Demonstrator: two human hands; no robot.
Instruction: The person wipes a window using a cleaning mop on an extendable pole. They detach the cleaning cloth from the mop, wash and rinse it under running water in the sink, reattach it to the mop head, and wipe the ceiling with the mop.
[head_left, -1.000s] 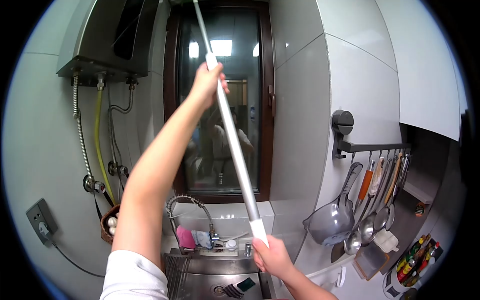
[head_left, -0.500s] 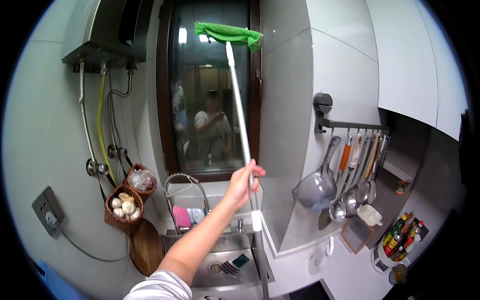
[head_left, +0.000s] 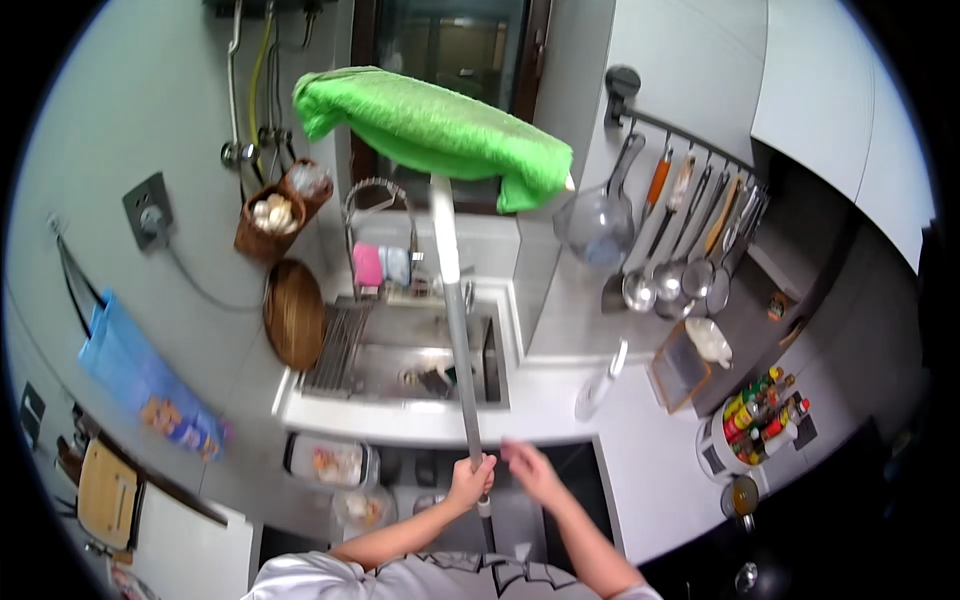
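Note:
A flat mop (head_left: 462,350) with a long pale pole rises in front of me, its head high and near the camera. Bright green cloth (head_left: 430,125) covers the head, which hides part of the window. My left hand (head_left: 470,483) is wrapped round the lower pole, close to my body. Just to the right of the pole is my right hand (head_left: 532,472), slightly blurred, its fingers stretched out and not round the pole.
Behind the pole is a steel sink (head_left: 400,350) with a drying rack. Ladles and a strainer (head_left: 600,220) hang from a wall rail at right. Sauce bottles (head_left: 765,415) stand on the counter. At left are a garlic basket (head_left: 275,215) and a blue bag (head_left: 145,370).
The mop head has come away from the window toward me and looks larger. My left hand has moved down, now low on the pole. My right hand has come into view, and the view has tilted down.

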